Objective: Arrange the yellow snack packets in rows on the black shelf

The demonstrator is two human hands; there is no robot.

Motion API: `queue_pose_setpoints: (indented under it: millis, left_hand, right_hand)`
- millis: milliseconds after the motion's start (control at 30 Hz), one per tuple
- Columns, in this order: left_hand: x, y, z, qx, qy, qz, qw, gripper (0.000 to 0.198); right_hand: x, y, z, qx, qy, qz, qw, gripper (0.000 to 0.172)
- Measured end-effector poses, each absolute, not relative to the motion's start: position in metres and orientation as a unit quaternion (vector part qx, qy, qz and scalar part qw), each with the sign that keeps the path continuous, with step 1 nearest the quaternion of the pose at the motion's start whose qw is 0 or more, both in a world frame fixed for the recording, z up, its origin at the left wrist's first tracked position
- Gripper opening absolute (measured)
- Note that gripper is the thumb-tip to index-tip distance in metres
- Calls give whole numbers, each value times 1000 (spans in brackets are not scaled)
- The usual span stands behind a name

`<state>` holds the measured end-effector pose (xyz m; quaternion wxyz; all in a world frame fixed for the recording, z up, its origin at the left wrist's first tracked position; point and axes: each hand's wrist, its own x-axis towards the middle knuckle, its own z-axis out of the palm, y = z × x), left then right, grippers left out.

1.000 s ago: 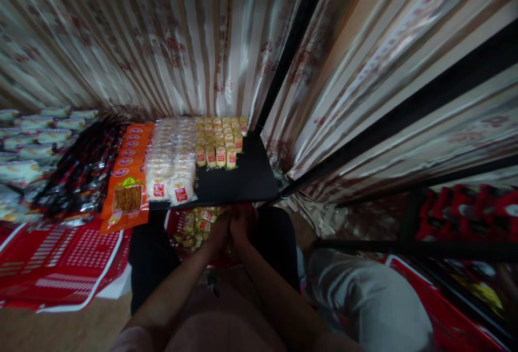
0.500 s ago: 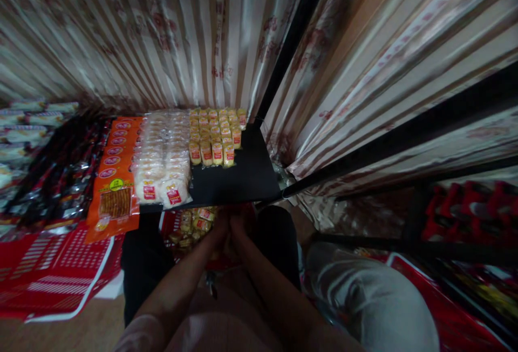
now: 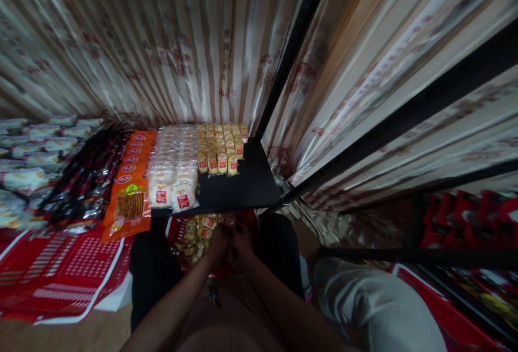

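My left hand (image 3: pixel 219 239) and my right hand (image 3: pixel 242 239) are close together over a red basket (image 3: pixel 173 230) between my knees, just below the shelf's front edge. Both have curled fingers; deep shadow hides what is in them. Small yellow wrapped snack packs (image 3: pixel 196 236) fill the basket's left part, beside my left hand. On the black shelf (image 3: pixel 243 193) above, similar yellow packs (image 3: pixel 220 149) stand upright in close rows. To their left lie rows of white, clear-wrapped packs (image 3: pixel 174 171) with red labels.
Orange snack bags (image 3: pixel 130 195), dark shiny packets (image 3: pixel 87 179) and white packets (image 3: pixel 36 152) line the shelf leftward. A red shopping basket (image 3: pixel 76 271) is at lower left. Black frame posts (image 3: pixel 285 66) rise before a curtain (image 3: pixel 182 44). A grey-clad leg (image 3: pixel 372 298) is close on the right.
The view has shifted a little, so the shelf goods appear lower and further right. My hands stay together at the basket, now more visible below the shelf edge.
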<state>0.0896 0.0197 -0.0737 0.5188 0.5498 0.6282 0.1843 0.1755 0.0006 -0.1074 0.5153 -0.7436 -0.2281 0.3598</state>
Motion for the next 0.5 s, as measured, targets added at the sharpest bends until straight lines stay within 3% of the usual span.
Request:
queue_pose_setpoints:
  millis: [233, 500]
  left_hand:
    - [83, 0, -50, 602, 610, 249, 451, 9]
    - [99, 14, -7, 637, 565, 334, 404, 11]
  right_hand:
    - [177, -30, -72, -700, -359, 334, 518, 25]
    - [187, -19, -11, -668, -413, 298, 543, 28]
